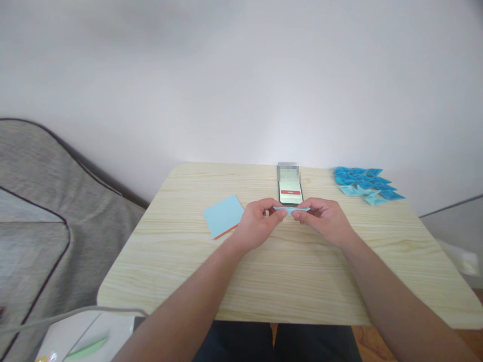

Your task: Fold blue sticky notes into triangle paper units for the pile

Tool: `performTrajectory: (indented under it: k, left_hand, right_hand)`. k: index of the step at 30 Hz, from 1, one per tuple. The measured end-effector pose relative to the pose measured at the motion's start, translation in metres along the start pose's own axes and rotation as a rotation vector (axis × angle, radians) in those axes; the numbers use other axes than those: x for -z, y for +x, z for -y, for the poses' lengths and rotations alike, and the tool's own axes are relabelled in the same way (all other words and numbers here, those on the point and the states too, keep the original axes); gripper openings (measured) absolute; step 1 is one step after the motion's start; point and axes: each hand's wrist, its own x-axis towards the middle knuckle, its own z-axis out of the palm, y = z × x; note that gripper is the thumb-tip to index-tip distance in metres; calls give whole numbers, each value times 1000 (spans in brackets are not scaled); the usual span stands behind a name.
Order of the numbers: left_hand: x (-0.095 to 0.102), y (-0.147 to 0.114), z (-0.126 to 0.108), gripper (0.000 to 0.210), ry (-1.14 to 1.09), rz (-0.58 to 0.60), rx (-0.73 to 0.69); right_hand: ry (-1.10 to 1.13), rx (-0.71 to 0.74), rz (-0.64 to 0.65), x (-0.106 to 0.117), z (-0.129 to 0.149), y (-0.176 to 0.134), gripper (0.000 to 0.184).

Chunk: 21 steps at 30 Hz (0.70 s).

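A small folded piece of light blue paper (290, 210) is pinched between both hands, above the middle of the table. My left hand (260, 221) is closed on its left end, thumb in front and fingers behind. Its right end is in the closed fingers of my right hand (323, 217). Much of the paper is hidden by the fingertips. Left of my left hand lies a stack of square paper (224, 216), light blue on top with an orange edge below. Just beyond the hands is a phone (290, 197) with a lit screen.
Several folded blue paper pieces (360, 181) lie in rows at the table's back right. The pale wood-grain table (302, 281) meets a white wall (241, 90). Grey fabric furniture (94, 216) stands at the left, and a pale cable (75, 311) runs near the table's front left corner.
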Motion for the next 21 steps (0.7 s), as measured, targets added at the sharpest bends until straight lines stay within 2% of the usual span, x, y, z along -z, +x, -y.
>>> performTrajectory:
  k: [7,15,21]
  left_hand:
    - [-2,-2,-4,27,-21,12,-19]
    - [-4,-3,-5,29,-106,57,32]
    - [-8,-2,-2,29,-105,46,1]
  right_hand:
    - [29,-30,103,0,-1,1,29]
    - [62,-17,130,1,-1,0,29]
    - [1,10,141,3,-2,1,28]
